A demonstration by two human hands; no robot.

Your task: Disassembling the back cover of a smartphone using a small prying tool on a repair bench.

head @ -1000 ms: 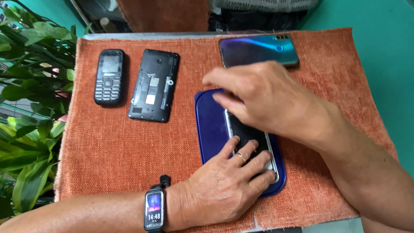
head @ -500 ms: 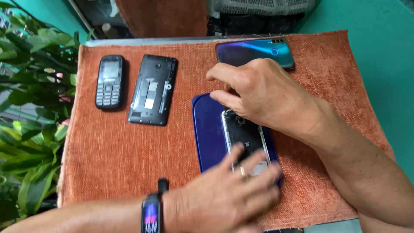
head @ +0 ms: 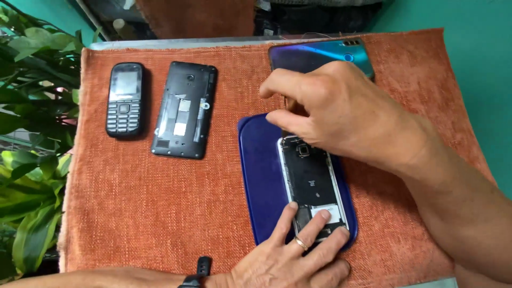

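The opened black smartphone with its back cover off lies face down on a dark blue oval plastic tray, which sits on a rust-orange woven cloth spread over the tabletop. The right hand covers the phone's top edge, so what its pinched thumb and forefinger grip there cannot be made out. The left hand is cut off by the bottom of the view (only a sliver of the black wrist band shows); its spread fingers press flat on the phone's lower end, closing around nothing. A glossy blue-green phone back cover is half hidden behind the right hand. Compared with half a second ago, the right hand has lifted toward the phone's top, baring more of the interior, and the left hand has slid lower.
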